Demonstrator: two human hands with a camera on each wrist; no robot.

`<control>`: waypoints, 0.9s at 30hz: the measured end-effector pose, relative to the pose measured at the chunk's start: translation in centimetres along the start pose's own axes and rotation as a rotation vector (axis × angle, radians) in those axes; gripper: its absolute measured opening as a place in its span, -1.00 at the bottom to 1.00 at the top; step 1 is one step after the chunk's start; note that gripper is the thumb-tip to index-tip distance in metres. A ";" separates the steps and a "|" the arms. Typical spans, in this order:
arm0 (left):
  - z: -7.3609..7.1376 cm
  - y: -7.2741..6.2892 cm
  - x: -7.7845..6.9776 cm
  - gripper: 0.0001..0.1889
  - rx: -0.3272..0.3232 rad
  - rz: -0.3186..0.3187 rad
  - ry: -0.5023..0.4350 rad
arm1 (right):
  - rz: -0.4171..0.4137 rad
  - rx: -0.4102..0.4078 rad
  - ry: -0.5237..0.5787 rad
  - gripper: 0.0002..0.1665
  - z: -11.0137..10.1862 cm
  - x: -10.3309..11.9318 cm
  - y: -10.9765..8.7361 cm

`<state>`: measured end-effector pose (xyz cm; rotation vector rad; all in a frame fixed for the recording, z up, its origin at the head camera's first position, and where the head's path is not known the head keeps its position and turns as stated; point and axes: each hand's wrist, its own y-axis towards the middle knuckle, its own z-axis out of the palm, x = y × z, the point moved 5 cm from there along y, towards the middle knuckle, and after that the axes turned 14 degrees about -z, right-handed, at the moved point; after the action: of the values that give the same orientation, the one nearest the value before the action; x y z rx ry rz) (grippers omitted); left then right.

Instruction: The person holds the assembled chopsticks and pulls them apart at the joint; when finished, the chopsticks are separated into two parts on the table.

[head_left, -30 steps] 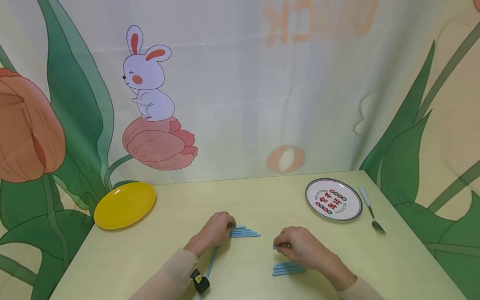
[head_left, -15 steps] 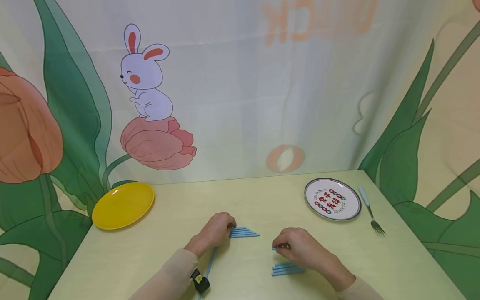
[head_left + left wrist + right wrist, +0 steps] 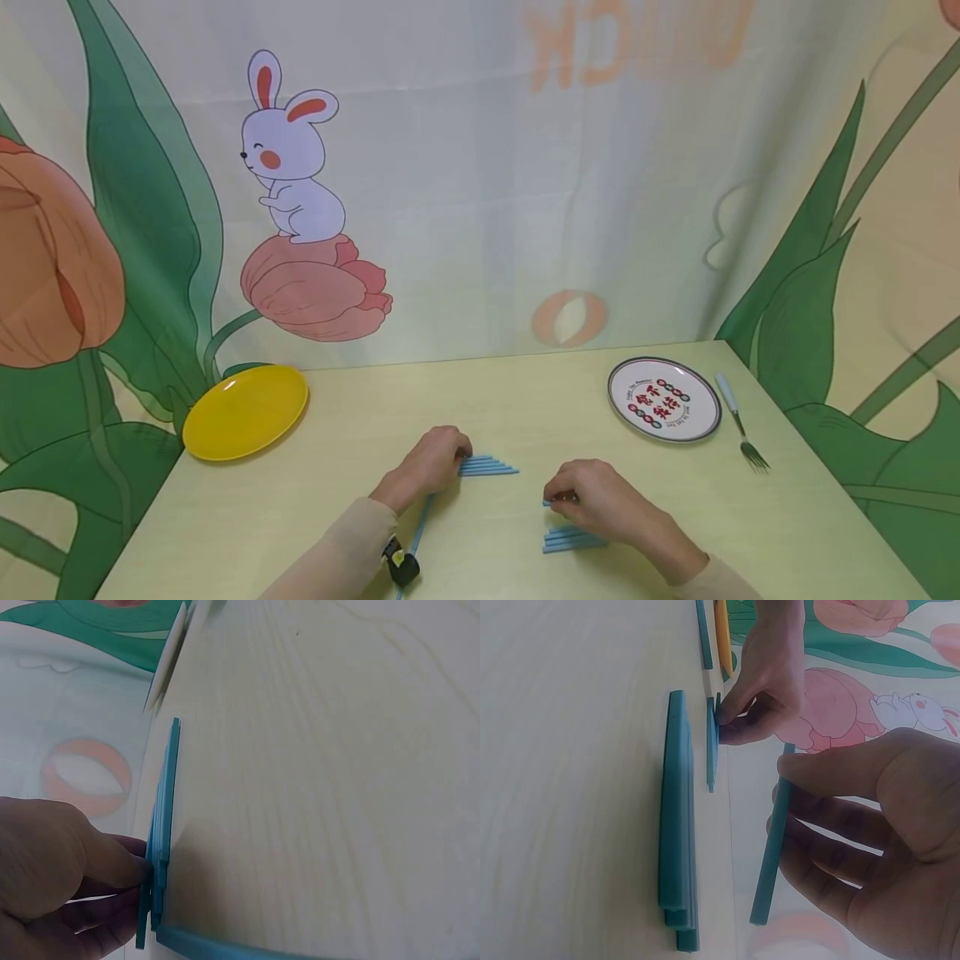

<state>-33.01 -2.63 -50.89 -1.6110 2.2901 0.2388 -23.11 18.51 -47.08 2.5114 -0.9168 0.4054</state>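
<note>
In the head view my left hand (image 3: 435, 460) is at the left end of a row of thin blue sticks (image 3: 487, 467) lying on the table. The left wrist view has its thumb and fingertips pinching one blue stick (image 3: 142, 922) at the side of that row. My right hand (image 3: 596, 500) is raised over a second group of blue sticks (image 3: 573, 540). Between its thumb and fingers it pinches a single blue stick (image 3: 772, 847), apart from the group. A further blue stick (image 3: 423, 521) runs beside my left wrist, partly hidden by the black wrist camera (image 3: 402, 567).
A yellow plate (image 3: 247, 412) lies at the table's back left. At the back right are a white plate with red print (image 3: 637, 417) and a fork (image 3: 738, 421). A printed curtain (image 3: 465, 208) hangs behind the table's far edge.
My right hand has come slightly down and nearer to the front group, with its blue stick still pinched. The left hand stays practically in place.
</note>
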 end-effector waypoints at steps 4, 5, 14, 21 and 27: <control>-0.1 -0.1 -0.1 -0.85 0.011 -0.015 0.008 | -0.001 0.008 0.005 -0.89 0.2 0.0 0.0; -0.1 -0.1 -0.1 -0.86 0.012 -0.017 0.010 | 0.002 0.011 0.011 -0.89 0.2 0.0 0.0; -0.1 -0.2 -0.2 -0.86 0.014 -0.016 0.020 | 0.020 0.035 0.036 -0.88 0.4 0.1 0.1; 0.0 -0.2 -0.2 -0.84 -0.027 0.044 0.038 | 0.009 0.044 0.018 -0.87 0.5 0.2 0.2; 0.1 -0.2 -0.1 -0.85 -0.020 0.038 0.041 | -0.002 0.051 0.020 -0.87 0.7 0.3 0.2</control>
<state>-32.79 -2.56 -50.90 -1.5969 2.3579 0.2411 -22.91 17.87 -47.46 2.5490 -0.9077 0.4578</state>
